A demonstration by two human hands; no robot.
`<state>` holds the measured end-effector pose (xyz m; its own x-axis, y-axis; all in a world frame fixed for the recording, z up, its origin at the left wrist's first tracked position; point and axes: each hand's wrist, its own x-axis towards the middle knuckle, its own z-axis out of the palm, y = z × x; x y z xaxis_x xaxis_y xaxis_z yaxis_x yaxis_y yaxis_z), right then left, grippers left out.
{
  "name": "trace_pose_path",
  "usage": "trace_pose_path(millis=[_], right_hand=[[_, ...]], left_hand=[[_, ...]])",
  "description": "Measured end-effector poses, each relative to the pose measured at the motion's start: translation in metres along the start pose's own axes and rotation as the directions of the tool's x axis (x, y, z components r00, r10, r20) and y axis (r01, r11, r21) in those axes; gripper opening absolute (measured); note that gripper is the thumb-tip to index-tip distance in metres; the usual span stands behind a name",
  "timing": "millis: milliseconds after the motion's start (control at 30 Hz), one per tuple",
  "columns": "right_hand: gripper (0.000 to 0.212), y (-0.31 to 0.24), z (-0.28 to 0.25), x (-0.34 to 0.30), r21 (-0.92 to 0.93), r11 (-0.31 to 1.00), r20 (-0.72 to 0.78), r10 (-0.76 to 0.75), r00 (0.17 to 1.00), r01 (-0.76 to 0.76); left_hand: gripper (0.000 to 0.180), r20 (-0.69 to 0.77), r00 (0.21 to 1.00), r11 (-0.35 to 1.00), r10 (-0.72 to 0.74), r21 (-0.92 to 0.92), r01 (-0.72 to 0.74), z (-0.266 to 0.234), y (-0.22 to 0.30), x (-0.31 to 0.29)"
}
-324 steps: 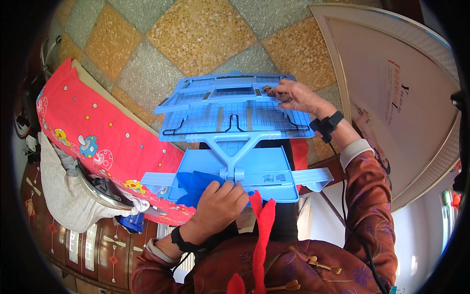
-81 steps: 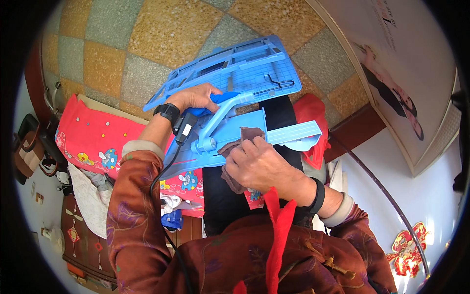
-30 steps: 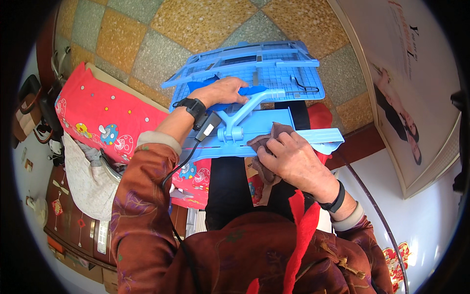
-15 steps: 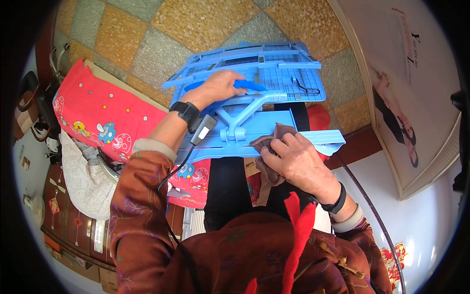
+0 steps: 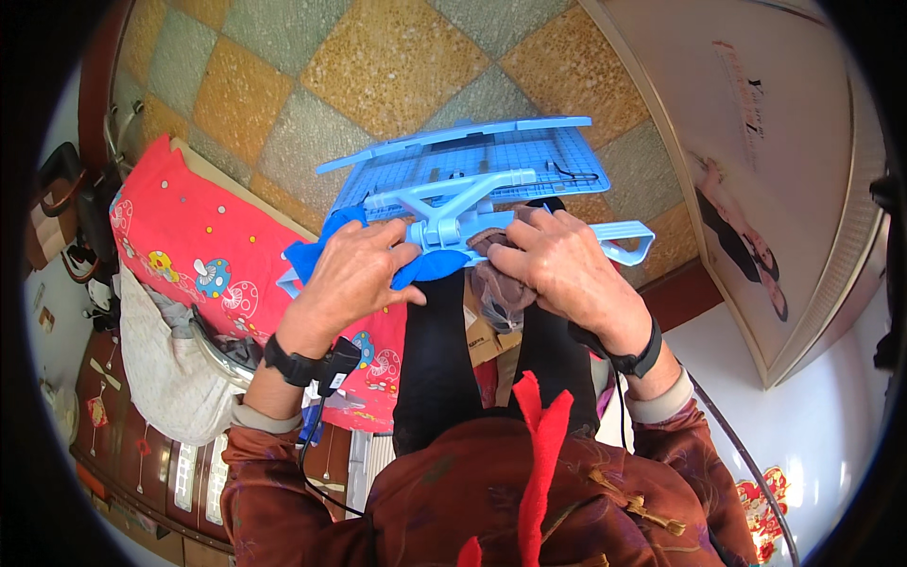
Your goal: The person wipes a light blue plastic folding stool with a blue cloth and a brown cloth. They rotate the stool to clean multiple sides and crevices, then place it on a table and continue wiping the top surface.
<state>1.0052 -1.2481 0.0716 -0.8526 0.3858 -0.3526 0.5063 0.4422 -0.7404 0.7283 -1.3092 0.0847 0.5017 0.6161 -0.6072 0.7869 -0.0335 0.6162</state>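
A light-blue plastic folding frame (image 5: 452, 200) with a hinged bracket and a grid-patterned panel (image 5: 557, 156) lies across my lap, the panel on its far side. My left hand (image 5: 351, 274) is closed on a darker blue cloth (image 5: 430, 268) at the frame's near edge, left of the hinge. Part of that cloth shows beyond my fingers. Right of the hinge, my right hand (image 5: 569, 274) grips a brown cloth (image 5: 501, 291) and presses it against the near edge, its fingertips partly hidden by the frame and cloth. A light-blue handle-like end (image 5: 628, 241) sticks out to the right.
A red mushroom-print cover (image 5: 213, 227) lies over furniture at the left, beside a pale cloth (image 5: 170, 369). Checkered floor tiles (image 5: 387, 71) stretch ahead. A large picture panel (image 5: 680, 104) leans at the right. A cardboard box (image 5: 484, 345) shows between my legs.
My left hand has come back from the bracket to the near edge with the blue cloth. The panel has tilted and sits nearer the bracket. My right hand has shifted slightly up and left.
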Motion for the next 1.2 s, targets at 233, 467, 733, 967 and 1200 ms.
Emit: trace_pose_path(millis=[233,467,733,967,1200], right_hand=[[0.025,0.007,-0.017,0.017,0.036,0.999,-0.190,-0.019,0.982,0.027],[0.026,0.011,-0.038,-0.023,0.452,0.879,-0.623,0.432,0.652,-0.150],[0.027,0.005,-0.036,-0.060,0.414,0.860,-0.331,0.447,0.831,-0.298],[0.025,0.081,-0.006,-0.020,-0.003,0.985,-0.173,0.171,0.970,-0.174],[0.016,0.159,0.132,0.040,-0.514,0.857,-0.013,-0.041,0.999,0.029]], left_hand=[[0.015,-0.044,0.999,0.968,-0.003,0.251,0.014,0.007,0.000,0.014],[0.053,-0.048,0.997,0.965,-0.058,0.253,0.068,0.013,0.004,0.011],[0.058,0.110,0.993,0.976,-0.035,0.217,0.011,0.074,0.027,-0.008],[0.057,0.135,0.990,0.989,-0.035,0.149,0.015,0.127,0.041,-0.026],[0.057,0.057,0.998,0.990,-0.012,0.141,0.004,0.137,0.040,-0.030]])
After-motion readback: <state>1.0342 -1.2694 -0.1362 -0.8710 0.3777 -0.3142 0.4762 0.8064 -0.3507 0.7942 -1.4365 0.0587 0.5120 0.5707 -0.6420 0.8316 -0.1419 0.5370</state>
